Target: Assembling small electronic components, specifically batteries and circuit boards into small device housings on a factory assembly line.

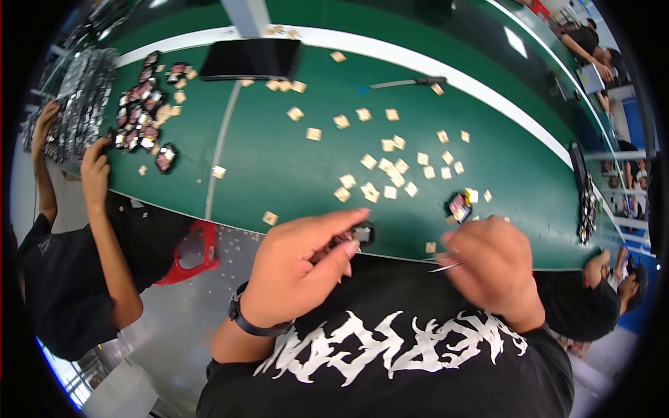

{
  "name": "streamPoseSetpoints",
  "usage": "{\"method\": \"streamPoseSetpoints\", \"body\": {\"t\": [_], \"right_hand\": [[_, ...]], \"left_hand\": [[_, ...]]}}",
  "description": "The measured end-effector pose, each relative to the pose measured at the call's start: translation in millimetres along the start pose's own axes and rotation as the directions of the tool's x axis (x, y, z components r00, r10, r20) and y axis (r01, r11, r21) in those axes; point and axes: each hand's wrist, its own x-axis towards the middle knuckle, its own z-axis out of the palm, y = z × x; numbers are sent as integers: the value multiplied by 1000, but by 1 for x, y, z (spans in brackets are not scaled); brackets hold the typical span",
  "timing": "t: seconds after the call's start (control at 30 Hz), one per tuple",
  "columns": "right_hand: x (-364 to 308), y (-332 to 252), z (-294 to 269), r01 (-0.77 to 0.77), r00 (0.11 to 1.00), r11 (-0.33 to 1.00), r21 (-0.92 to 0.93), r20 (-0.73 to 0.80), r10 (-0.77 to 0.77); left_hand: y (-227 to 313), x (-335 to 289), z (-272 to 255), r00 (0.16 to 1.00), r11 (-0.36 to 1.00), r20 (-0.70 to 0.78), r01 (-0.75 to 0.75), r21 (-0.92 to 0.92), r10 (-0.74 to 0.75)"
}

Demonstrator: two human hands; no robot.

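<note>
In my left hand (296, 268), closed at the table's near edge, a small black part (362, 235) with a shiny grey face is pinched between thumb and fingers. My right hand (491, 265), a little blurred, grips a thin pointed metal tool (444, 267); its exact kind is hidden in the fingers. The tool's tip points left toward my left hand, apart from the part. Just beyond my right hand lies another small black part (458, 207) with a pinkish label and a yellow bit. Small pale square pieces (387, 165) lie scattered over the green table (279, 160).
A flat black panel (251, 60) lies at the back left, and a slim tool with a dark handle (408, 82) at the back. Several black parts (139, 115) are heaped at left, near a co-worker's hand (95, 167). More parts (587, 212) line the right edge.
</note>
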Motion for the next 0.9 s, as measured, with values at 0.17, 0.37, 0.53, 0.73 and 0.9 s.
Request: {"method": "streamPoseSetpoints", "body": {"t": [0.17,0.37,0.53,0.73,0.9], "right_hand": [[-49,28,12,-548,835,837,-10,-72,546],[-65,25,17,-666,735,729,-154,29,678],[-67,40,27,-723,689,690,-46,39,724],[-66,51,16,-661,747,749,-48,51,663],[-64,61,14,-540,838,841,-41,70,541]], "left_hand": [[-22,-1,-47,838,979,-522,-62,194,156],[-59,9,-129,638,972,-761,84,219,116],[-57,19,-165,700,499,-525,272,823,484],[-53,34,-163,648,140,-306,295,945,698],[-33,46,-53,647,559,-462,66,826,607]]}}
